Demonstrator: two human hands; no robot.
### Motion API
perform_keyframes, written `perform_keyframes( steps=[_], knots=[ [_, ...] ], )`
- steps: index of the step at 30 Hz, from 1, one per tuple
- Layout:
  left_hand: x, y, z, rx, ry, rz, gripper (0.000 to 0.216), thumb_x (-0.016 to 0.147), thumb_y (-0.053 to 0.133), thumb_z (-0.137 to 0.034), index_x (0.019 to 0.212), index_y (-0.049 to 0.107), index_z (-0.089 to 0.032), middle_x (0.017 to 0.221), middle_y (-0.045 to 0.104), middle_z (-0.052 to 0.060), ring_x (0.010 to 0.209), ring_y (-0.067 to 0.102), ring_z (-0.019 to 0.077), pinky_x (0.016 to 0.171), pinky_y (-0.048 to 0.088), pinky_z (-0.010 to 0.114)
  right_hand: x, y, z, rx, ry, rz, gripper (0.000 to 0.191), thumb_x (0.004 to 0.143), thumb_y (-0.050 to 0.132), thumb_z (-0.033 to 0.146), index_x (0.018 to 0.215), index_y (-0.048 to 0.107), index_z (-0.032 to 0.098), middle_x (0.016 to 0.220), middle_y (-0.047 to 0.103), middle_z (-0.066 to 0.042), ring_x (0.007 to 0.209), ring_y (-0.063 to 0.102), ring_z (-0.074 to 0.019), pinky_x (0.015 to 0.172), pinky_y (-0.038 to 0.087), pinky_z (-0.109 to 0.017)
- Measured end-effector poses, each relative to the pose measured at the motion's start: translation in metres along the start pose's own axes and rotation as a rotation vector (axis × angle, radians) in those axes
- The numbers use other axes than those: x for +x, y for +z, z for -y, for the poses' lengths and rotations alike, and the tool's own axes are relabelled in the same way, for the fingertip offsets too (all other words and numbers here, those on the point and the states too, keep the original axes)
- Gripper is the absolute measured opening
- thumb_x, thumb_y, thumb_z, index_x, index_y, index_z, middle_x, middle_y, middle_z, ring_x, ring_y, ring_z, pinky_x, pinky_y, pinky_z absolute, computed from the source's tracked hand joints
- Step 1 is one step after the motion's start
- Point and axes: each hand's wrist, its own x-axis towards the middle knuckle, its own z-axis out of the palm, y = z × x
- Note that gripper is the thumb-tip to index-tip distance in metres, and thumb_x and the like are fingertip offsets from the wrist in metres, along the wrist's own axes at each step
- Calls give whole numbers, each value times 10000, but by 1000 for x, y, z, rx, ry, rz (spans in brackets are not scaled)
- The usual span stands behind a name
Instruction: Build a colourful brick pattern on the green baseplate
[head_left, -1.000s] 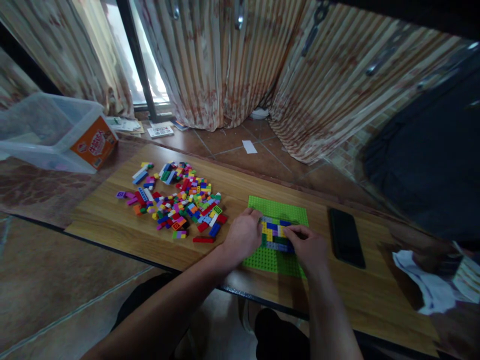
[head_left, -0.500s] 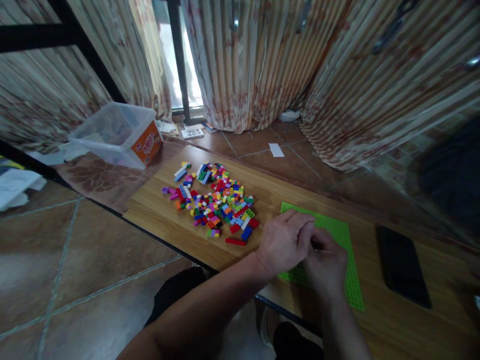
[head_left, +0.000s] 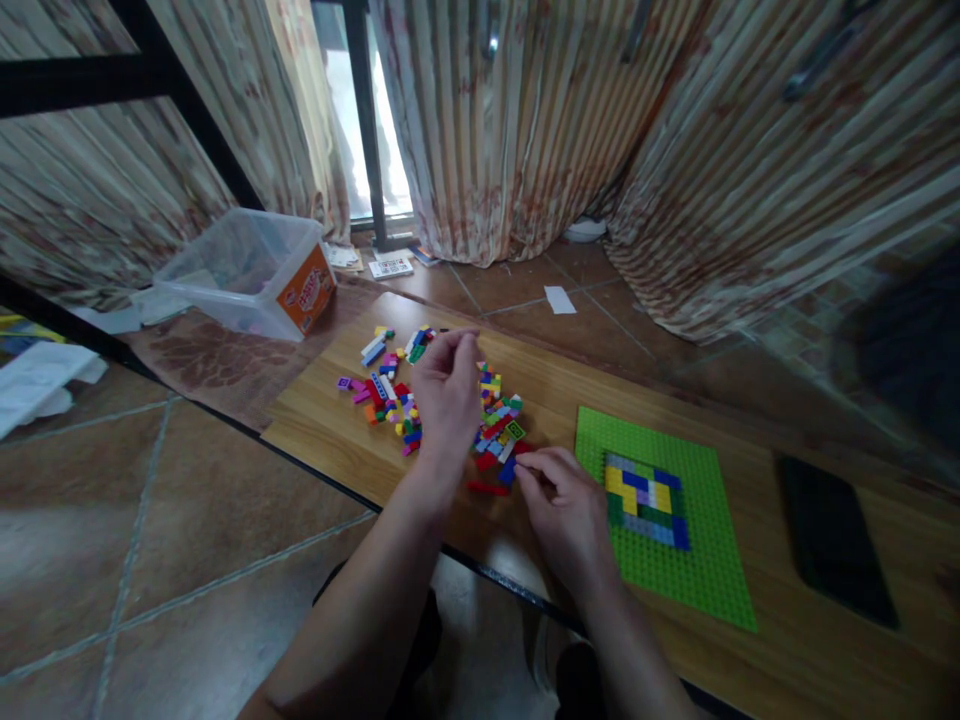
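Loose bricks (head_left: 497,426), left of the green baseplate (head_left: 710,520), should handle light and stiff, best pinched by opposite sides; left hand (head_left: 448,398) and right hand (head_left: 568,505) curled, any grip indiscernible.

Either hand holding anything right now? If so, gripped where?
Can't tell. Left hand: over the loose building bricks, no held piece visible. Right hand: fingers at a blue brick, grip unclear.
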Motion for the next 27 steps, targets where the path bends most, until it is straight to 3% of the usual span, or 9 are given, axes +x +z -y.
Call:
perform_keyframes(
  steps=[3,7,17,23,27],
  knots=[
    [23,-18,-4,-46,-27,-124,116,826,599,-213,778,691,-162,600,565,-34,499,458,57,492,365,179,3,6,1,-14,-17,5,159,887,557,238,899,713,214,892,666,-46,822,631,-175,743,492,-308],
    [36,-32,-8,-117,-120,-196,103,818,618,-235,779,681,-163,588,557,-42,483,450,47,486,359,167,4,12,4,-47,-51,3,156,891,568,261,913,718,221,920,661,-53,846,626,-184,762,496,-325],
    [44,-42,-10,-199,-155,-253,85,808,637,-238,776,684,-174,629,573,-37,487,463,39,492,366,174,5,45,22,-112,-253,-13,140,884,613,283,969,714,236,1009,639,-68,947,575,-222,844,479,-398],
    [51,-53,-14,-243,-159,-307,78,777,649,-238,762,678,-167,607,561,-41,481,464,35,475,359,161,2,69,32,-190,-373,36,204,884,613,324,1057,702,261,1249,571,-95,1104,511,-277,932,432,-473],
    [53,-57,-17,-255,-181,-314,74,773,644,-229,762,676,-164,610,560,-39,491,470,34,485,371,155,4,80,39,-232,-368,68,212,895,590,351,1064,697,283,1358,510,-95,1198,454,-314,969,398,-523]
  ],
)
